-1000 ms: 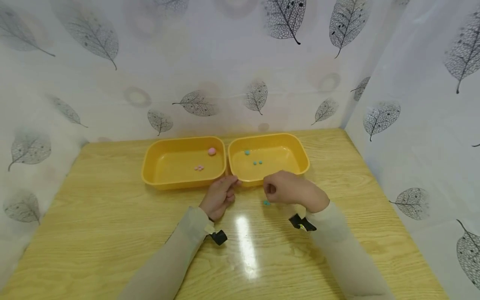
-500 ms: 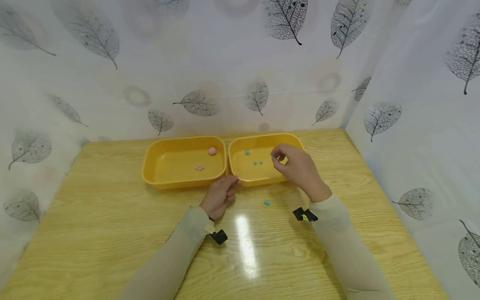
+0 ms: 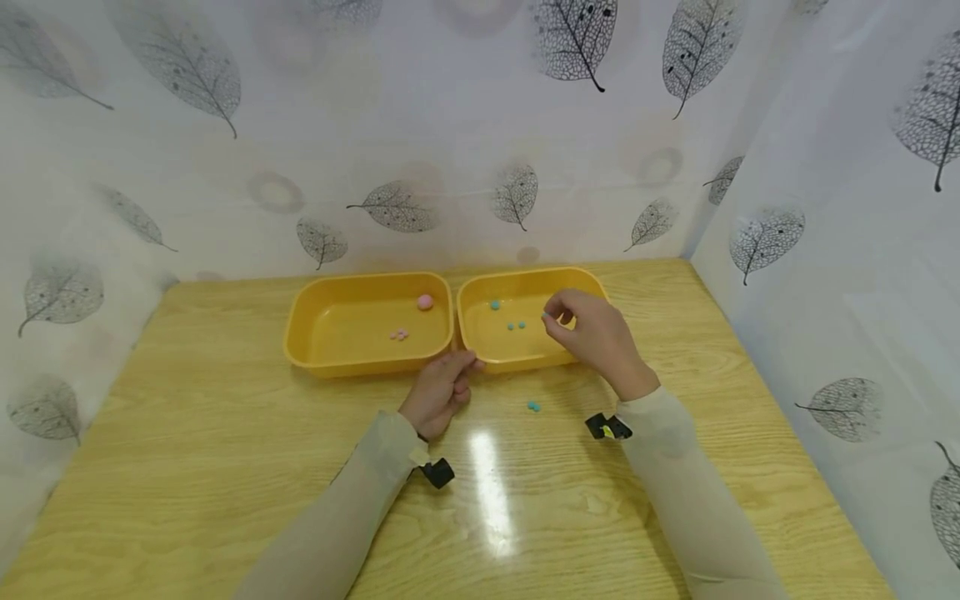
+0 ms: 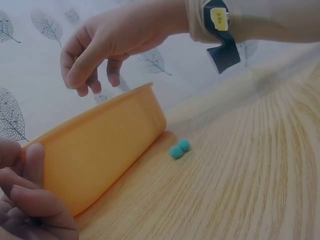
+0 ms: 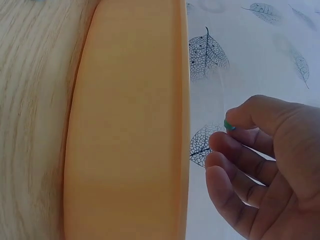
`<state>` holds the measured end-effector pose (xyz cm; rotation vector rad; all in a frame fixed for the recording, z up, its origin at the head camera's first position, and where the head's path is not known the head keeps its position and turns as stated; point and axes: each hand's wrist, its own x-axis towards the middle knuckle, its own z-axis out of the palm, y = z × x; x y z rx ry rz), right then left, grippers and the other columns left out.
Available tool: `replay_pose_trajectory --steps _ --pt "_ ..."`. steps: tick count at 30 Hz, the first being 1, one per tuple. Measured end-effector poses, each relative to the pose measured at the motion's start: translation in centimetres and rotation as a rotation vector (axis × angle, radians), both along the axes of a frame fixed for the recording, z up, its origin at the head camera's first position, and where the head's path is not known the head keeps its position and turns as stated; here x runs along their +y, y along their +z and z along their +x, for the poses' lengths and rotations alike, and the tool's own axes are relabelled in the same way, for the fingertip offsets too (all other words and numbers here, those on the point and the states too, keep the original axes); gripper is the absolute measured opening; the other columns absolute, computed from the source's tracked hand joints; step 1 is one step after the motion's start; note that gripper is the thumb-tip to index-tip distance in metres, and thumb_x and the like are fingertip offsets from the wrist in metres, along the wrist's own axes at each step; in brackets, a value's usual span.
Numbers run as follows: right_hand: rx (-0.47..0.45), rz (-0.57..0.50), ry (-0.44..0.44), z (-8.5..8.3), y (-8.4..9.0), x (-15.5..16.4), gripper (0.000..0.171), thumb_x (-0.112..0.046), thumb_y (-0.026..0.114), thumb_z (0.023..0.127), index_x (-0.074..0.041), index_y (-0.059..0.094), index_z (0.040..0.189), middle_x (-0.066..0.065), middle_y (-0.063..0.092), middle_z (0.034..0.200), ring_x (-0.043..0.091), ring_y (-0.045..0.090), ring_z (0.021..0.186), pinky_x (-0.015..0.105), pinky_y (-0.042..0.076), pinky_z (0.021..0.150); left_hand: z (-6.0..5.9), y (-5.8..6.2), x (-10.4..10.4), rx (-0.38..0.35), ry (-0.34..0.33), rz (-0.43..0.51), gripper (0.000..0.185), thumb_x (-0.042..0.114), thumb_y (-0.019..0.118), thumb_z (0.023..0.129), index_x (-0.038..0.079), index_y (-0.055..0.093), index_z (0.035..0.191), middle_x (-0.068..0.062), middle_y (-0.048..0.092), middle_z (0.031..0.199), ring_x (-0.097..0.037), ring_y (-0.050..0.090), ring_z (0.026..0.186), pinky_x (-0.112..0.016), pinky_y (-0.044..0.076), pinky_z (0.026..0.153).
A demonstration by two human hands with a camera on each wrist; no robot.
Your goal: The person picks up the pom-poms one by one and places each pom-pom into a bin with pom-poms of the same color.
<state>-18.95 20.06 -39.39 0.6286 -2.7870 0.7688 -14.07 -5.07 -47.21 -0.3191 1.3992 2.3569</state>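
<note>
From the head view I see my right hand [image 3: 592, 333] held over the right yellow tray [image 3: 480, 346], fingers curled together, but what sits between them is too small to tell there; the right wrist view settles it, showing a teal bead [image 5: 229, 126] pinched between thumb and fingertip, beside the tray's outer wall. My left hand [image 3: 441, 390] rests on the bench [image 3: 225, 450] at the near edge where the two trays meet, and the left wrist view shows its fingers pressed flat against the right tray's wall, nothing pinched in that grip. That same view shows two teal beads [image 4: 179, 148] lying touching each other on the bench just near of the tray; from the head they read as one small teal spot between my hands. Only the head view looks inside the trays: a few teal beads [image 3: 514, 325] in the right one, a pink ball [image 3: 424, 302] and smaller pink beads [image 3: 398, 334] in the left yellow tray [image 3: 300, 350]. The bench is pale wood grain with a glare streak, closed in by white curtains [image 3: 450, 125] printed with grey leaves.
</note>
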Motion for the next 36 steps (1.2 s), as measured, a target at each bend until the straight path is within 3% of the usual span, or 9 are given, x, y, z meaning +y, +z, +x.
replay_pose_trajectory --steps 7,16,27,36 --pt "0.027 0.001 0.007 -0.1 -0.2 0.0 0.009 -0.013 0.067 0.097 -0.009 0.072 0.104 0.005 0.072 0.098 0.023 0.066 0.087 0.039 0.055 0.073 0.0 0.0 0.1 0.013 0.000 0.001 0.017 0.018 0.056 0.108 0.015 0.066 0.095 0.005 0.067 0.090 -0.003 0.037 0.058 -0.016 0.036 0.052" --pt "-0.061 -0.015 0.025 -0.9 -1.1 -0.1 0.007 -0.013 0.068 0.098 -0.010 0.071 0.103 0.004 0.071 0.098 0.025 0.066 0.089 0.040 0.055 0.080 0.0 -0.4 0.2 0.005 0.002 -0.004 0.017 0.018 0.056 0.108 0.015 0.067 0.095 0.006 0.067 0.089 -0.003 0.037 0.057 -0.016 0.035 0.052" --pt "-0.128 0.217 0.117 -4.1 -0.5 -1.7 0.011 -0.015 0.067 0.098 -0.010 0.075 0.104 0.004 0.074 0.099 0.021 0.067 0.090 0.039 0.055 0.084 -0.1 -0.5 0.1 0.003 0.000 -0.007 0.017 0.018 0.056 0.108 0.014 0.066 0.095 0.006 0.067 0.090 -0.003 0.037 0.057 -0.017 0.036 0.052" --pt "-0.201 0.385 0.187 -6.4 -1.2 -3.5 0.010 -0.006 0.071 0.093 -0.009 0.075 0.101 0.005 0.074 0.102 0.023 0.065 0.092 0.040 0.053 0.089 -0.1 -0.1 0.3 0.003 0.006 -0.009 0.016 0.018 0.057 0.107 0.014 0.067 0.095 0.006 0.067 0.089 -0.003 0.038 0.057 -0.017 0.035 0.052"
